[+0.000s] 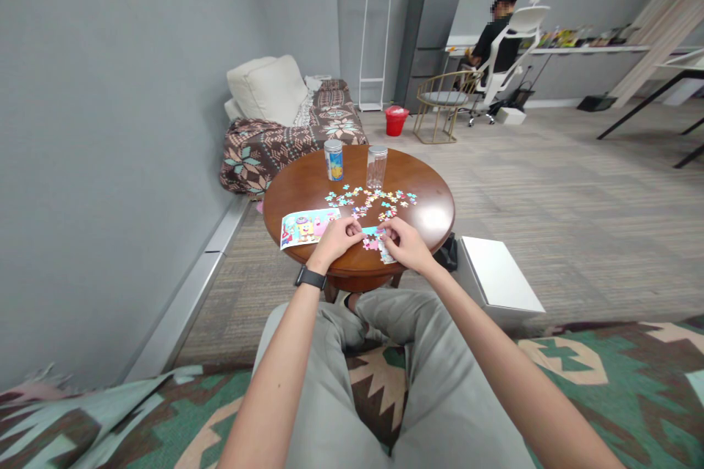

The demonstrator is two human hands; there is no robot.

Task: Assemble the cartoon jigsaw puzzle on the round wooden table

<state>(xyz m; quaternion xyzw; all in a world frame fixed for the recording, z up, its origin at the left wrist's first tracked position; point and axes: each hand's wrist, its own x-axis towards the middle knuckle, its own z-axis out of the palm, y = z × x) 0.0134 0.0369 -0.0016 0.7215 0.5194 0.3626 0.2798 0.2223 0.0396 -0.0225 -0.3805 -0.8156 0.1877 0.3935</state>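
Between my hands a partly joined jigsaw puzzle (372, 242) lies on the round wooden table (300, 179), with blue along its far side and pink below. My left hand (339, 238) has its fingers curled and pressed together at the puzzle's left edge. At the right side, my right hand (408, 243) pinches the puzzle's edge, its fingertips partly covering the pieces. Loose jigsaw pieces (374, 198) are scattered just beyond. A cartoon reference picture (305, 227) lies flat to the left, close to my left hand.
Two jars stand at the table's far side: a printed jar (334, 161) and a clear jar (377, 168). A white box (498, 275) sits on the floor at right. Farther back are a covered sofa (324, 113), a red bin (395, 121) and a seated person (492, 37).
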